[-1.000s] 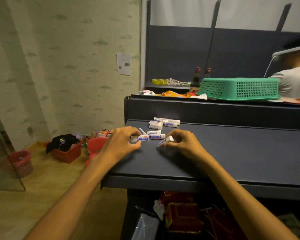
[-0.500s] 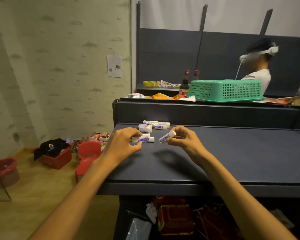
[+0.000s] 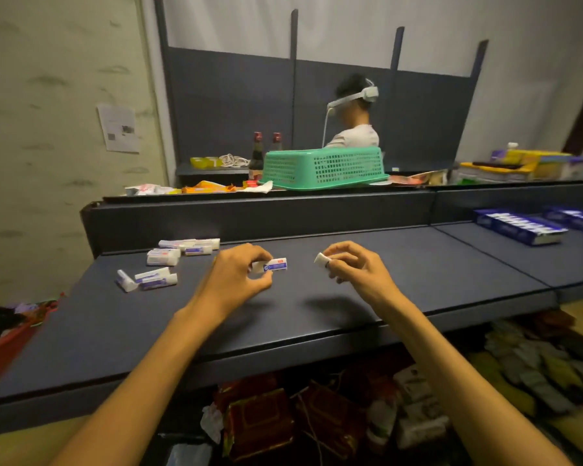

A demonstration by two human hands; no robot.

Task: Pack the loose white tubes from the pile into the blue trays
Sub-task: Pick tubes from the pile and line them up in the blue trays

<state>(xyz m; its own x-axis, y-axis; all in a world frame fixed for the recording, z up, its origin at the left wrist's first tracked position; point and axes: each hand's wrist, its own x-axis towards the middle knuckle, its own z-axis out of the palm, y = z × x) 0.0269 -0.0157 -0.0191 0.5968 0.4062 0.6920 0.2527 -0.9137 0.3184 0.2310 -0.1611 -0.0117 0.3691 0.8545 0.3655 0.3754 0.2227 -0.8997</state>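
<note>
Far left of both grips, the loose pile of white tubes [image 3: 164,264] is left lying on the dark shelf [image 3: 317,314]. One tube [image 3: 271,265] is pinched in the left hand [image 3: 239,277], another tube [image 3: 323,258] is clasped in the right hand [image 3: 357,267]. Well to the right, the blue trays [image 3: 522,227] are seen.

Both forearms are bare to the frame's lower edge, from 7 and 5 o'clock; no sleeves show. The left hand [image 3: 236,277] and right hand [image 3: 357,270] are bare, slender-fingered.
</note>
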